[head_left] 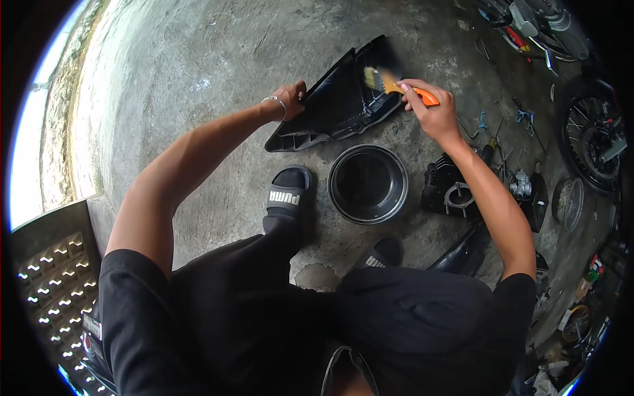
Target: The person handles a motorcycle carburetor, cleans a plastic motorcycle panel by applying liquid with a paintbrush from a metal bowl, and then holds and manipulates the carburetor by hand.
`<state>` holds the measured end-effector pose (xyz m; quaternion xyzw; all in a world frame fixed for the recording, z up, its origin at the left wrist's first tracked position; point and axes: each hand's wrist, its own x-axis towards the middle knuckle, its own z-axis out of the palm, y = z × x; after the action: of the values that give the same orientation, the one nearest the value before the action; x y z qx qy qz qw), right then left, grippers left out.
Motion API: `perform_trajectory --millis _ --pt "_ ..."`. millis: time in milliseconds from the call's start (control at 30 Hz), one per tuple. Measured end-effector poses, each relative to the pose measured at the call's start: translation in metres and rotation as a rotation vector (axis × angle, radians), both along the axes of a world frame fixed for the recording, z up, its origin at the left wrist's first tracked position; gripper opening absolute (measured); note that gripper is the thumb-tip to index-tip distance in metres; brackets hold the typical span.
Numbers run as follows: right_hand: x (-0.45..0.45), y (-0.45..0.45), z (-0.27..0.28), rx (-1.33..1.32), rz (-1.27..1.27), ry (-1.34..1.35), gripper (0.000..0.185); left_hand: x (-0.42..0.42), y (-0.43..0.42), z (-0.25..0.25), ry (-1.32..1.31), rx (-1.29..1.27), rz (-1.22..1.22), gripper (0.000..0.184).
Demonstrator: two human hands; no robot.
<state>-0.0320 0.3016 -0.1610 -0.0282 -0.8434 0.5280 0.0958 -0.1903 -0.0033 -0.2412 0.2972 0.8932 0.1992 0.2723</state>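
Left hand (290, 99) curled closed over the near-left edge of a black plastic fairing panel (323, 105), which sits beyond the basin; this grip probably steadies the panel and leaves its ribbed face free. Right hand (432, 109) closed round the orange handle of a flat paintbrush (391, 86), bristles over that face; contact cannot be confirmed, tip blurred. Steel basin (368, 220) stands on the floor just short of the panel, a position judged handy for the brush; contents too dark to identify. Surface: stained grey concrete floor (218, 66). Room: finned engine cylinder (436, 188) and scattered tools right of basin, spoked motorcycle wheel (590, 135) at far right, perforated block wall (59, 290) at lower left, bright daylight at upper left.
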Motion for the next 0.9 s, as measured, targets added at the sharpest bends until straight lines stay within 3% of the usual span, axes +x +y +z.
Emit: perform_trajectory --millis 33,167,200,267,467,600,800,900 --pt "0.010 -0.005 0.013 -0.001 -0.005 -0.004 0.016 -0.002 -0.004 -0.005 0.016 0.014 -0.009 0.022" --pt "0.042 -0.023 0.057 0.096 0.480 -0.060 0.015 -0.008 -0.019 -0.025 0.022 0.040 -0.035 0.024" --pt "0.048 -0.027 0.056 0.097 0.480 -0.065 0.015 -0.010 -0.022 -0.029 0.006 0.036 -0.041 0.024" --pt "0.061 -0.033 0.051 0.117 0.681 -0.299 0.016 -0.012 -0.029 -0.036 -0.027 0.029 -0.054 0.025" --pt "0.095 -0.045 0.021 0.317 0.683 -0.220 0.016 0.012 -0.047 -0.031 -0.127 -0.139 0.129 0.032" --pt "0.103 -0.049 0.013 0.691 0.643 -0.204 0.016 0.023 -0.054 -0.031 -0.187 -0.272 0.068 0.042" --pt "0.117 -0.059 -0.004 0.566 0.725 -0.191 0.016 0.023 -0.055 -0.035 -0.172 -0.291 0.019 0.047" --pt "0.114 -0.058 0.012 0.305 0.612 -0.215 0.014 0.026 -0.052 -0.028 -0.200 -0.358 0.000 0.054"
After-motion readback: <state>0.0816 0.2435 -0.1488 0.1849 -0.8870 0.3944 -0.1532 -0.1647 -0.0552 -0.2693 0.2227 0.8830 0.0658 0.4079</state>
